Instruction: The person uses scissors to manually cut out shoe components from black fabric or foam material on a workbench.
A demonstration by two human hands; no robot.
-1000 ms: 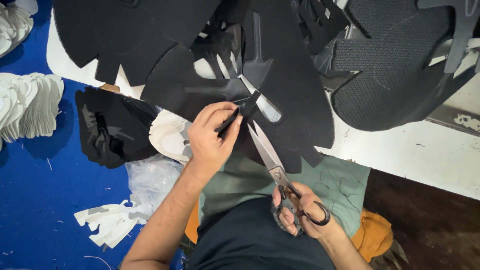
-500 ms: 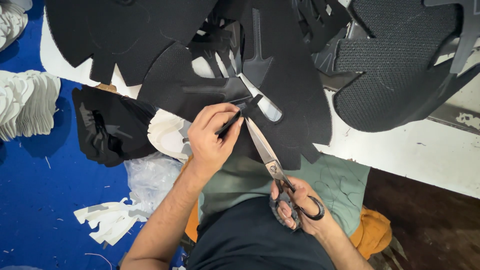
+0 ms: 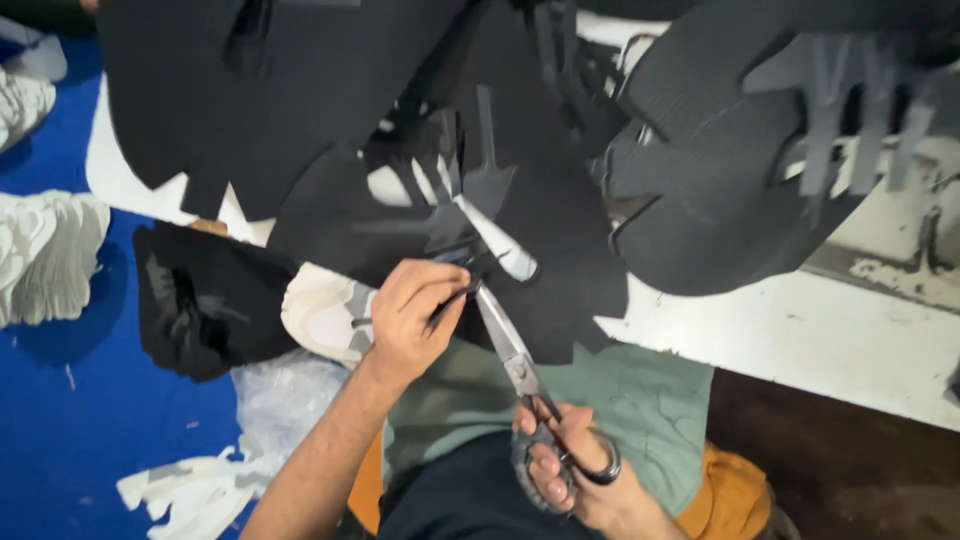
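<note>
Both hands are busy at the near edge of the picture: the right hand [image 3: 570, 470] has its fingers closed through the dark loops of a pair of scissors [image 3: 520, 370], whose long metal blades run up and to the left, toward the other hand. Just above, the left hand [image 3: 410, 320] is closed in a pinch, thumb and fingers gripping a thin black strip [image 3: 455, 295] at the lower edge of a big black sheet [image 3: 520, 230]; the scissor tips meet that sheet right beside the pinch, though whether the blades are parted cannot be told. Under the hands lies a green cloth [image 3: 640, 400] over the person's lap, with a bit of orange fabric [image 3: 735, 500] below it. To the left, on the blue floor [image 3: 80, 420], sit a crumpled clear plastic bag [image 3: 275, 395], some white offcuts [image 3: 190, 490], a stack of black cut pieces [image 3: 200, 300] and, farther left, a pile of white pieces [image 3: 40, 250]. Beyond the hands, the black sheet spreads over the white desk [image 3: 800, 340], pierced with cut-out shapes that show white through. Farther back still, more black sheets [image 3: 280, 90] overlap it, and a dark textured sheet [image 3: 720, 170] lies to the right.
</note>
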